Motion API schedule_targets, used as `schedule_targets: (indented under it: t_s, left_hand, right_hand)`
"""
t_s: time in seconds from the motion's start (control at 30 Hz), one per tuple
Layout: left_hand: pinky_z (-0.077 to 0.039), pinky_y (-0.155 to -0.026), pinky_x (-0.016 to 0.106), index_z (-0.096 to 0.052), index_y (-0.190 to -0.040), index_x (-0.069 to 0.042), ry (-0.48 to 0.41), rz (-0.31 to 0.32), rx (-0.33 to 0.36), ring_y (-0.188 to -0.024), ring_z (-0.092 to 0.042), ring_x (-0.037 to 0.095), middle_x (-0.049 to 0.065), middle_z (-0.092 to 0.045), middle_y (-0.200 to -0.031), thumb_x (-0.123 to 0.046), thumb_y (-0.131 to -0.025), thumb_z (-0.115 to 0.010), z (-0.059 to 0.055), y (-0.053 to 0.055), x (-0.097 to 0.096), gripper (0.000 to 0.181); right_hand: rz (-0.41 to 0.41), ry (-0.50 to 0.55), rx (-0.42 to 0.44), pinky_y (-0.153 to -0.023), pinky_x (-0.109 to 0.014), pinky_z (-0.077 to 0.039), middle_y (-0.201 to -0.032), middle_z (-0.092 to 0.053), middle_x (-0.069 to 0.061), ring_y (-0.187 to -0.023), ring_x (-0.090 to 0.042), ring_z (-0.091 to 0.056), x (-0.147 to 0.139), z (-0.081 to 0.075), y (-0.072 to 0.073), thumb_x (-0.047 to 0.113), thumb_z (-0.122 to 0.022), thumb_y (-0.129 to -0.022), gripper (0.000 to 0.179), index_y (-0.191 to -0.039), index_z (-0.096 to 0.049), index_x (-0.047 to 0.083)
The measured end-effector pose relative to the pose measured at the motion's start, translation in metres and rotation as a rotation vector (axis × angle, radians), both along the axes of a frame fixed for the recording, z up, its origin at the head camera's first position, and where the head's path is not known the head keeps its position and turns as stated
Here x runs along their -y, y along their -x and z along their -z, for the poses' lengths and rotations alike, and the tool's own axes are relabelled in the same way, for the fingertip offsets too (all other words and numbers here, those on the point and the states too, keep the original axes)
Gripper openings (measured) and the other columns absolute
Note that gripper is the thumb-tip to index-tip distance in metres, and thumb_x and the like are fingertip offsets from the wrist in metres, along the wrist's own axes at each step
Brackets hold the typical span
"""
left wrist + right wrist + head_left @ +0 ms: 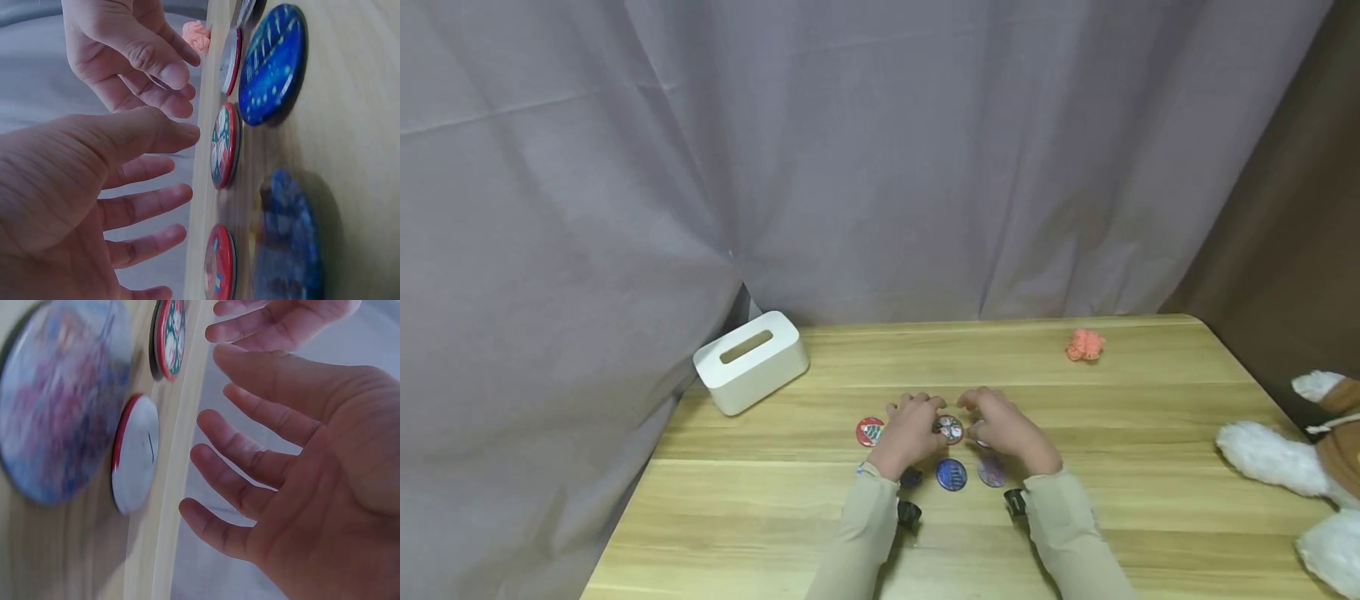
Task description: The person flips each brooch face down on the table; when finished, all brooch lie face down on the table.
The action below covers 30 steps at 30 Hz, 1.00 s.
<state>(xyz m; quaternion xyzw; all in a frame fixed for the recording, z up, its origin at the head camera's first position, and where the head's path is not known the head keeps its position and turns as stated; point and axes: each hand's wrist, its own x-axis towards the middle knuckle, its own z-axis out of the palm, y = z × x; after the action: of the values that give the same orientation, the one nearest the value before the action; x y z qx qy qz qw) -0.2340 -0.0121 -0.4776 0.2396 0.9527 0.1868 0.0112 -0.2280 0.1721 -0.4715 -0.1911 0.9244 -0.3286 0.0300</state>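
Observation:
Several round, glossy picture badges lie flat on the wooden table. My left hand (913, 432) hovers with spread fingers between the red tree badge (869, 431) and the red-rimmed green badge (950, 429). The left wrist view shows its thumb close beside the green badge (224, 147). Across from it, my right hand (1006, 432) has loosely bent fingers and nothing in its grasp. The right wrist view has a white, red-edged badge (137, 455) near those fingers. Nearer the forearms are a blue badge (951, 474) and a purplish badge (992, 471). My left wrist partly hides another badge.
A white tissue box (752, 363) stands at the table's back left. Toward the back right sits a coral-coloured knitted-looking item (1085, 345). A white and brown plush (1273, 457) lies along the right edge, and a grey curtain (880, 167) hangs behind the table (737, 508).

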Motion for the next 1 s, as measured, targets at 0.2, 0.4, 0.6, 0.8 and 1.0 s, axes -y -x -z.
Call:
schedule_targets:
  t_s: [0.2,0.4,0.6,0.8,1.0]
  left_hand:
    - [-0.042,-0.086,0.05,-0.069,-0.125,-0.01,-0.008,-0.015,0.008,-0.113,-0.055,0.034,0.011,-0.064,-0.125,-0.024,-0.08,-0.084,0.002,0.002,0.006,0.05]
    - [-0.041,-0.085,0.05,-0.073,-0.118,-0.011,-0.057,-0.034,0.026,-0.116,-0.054,0.037,0.012,-0.063,-0.129,-0.026,-0.078,-0.086,0.001,0.003,0.017,0.045]
    - [-0.041,-0.085,0.049,-0.074,-0.117,-0.014,-0.048,-0.028,-0.004,-0.116,-0.054,0.037,0.01,-0.064,-0.127,-0.023,-0.076,-0.087,0.002,0.007,0.021,0.044]
    - [-0.041,-0.086,0.051,-0.074,-0.118,-0.016,-0.026,-0.028,-0.012,-0.116,-0.053,0.036,0.01,-0.064,-0.127,-0.021,-0.074,-0.088,0.003,0.009,0.019,0.046]
    - [-0.04,-0.086,0.052,-0.075,-0.117,-0.017,0.002,-0.015,-0.007,-0.116,-0.052,0.036,0.009,-0.063,-0.127,-0.018,-0.072,-0.085,0.006,0.008,0.017,0.045]
  right_hand:
    - [0.023,-0.031,0.01,-0.092,-0.057,-0.047,-0.11,-0.064,-0.019,-0.102,-0.038,-0.058,0.009,-0.001,0.002,-0.008,-0.077,-0.073,0.045,-0.116,-0.066,-0.007]
    - [0.045,-0.14,-0.027,-0.089,-0.059,-0.041,-0.105,-0.064,-0.015,-0.102,-0.037,-0.055,0.016,-0.003,0.001,-0.001,-0.084,-0.068,0.047,-0.112,-0.068,-0.003]
    - [0.05,-0.189,-0.042,-0.085,-0.056,-0.04,-0.106,-0.065,-0.014,-0.099,-0.034,-0.053,0.021,-0.001,0.005,0.003,-0.086,-0.066,0.044,-0.108,-0.071,-0.001]
    - [0.066,-0.207,-0.016,-0.086,-0.054,-0.037,-0.105,-0.064,-0.012,-0.097,-0.032,-0.051,0.023,-0.001,0.006,0.001,-0.086,-0.064,0.042,-0.104,-0.072,0.001]
    - [0.06,-0.214,0.015,-0.082,-0.051,-0.034,-0.095,-0.062,-0.007,-0.091,-0.028,-0.048,0.023,0.0,0.005,-0.002,-0.084,-0.064,0.034,-0.095,-0.073,0.005]
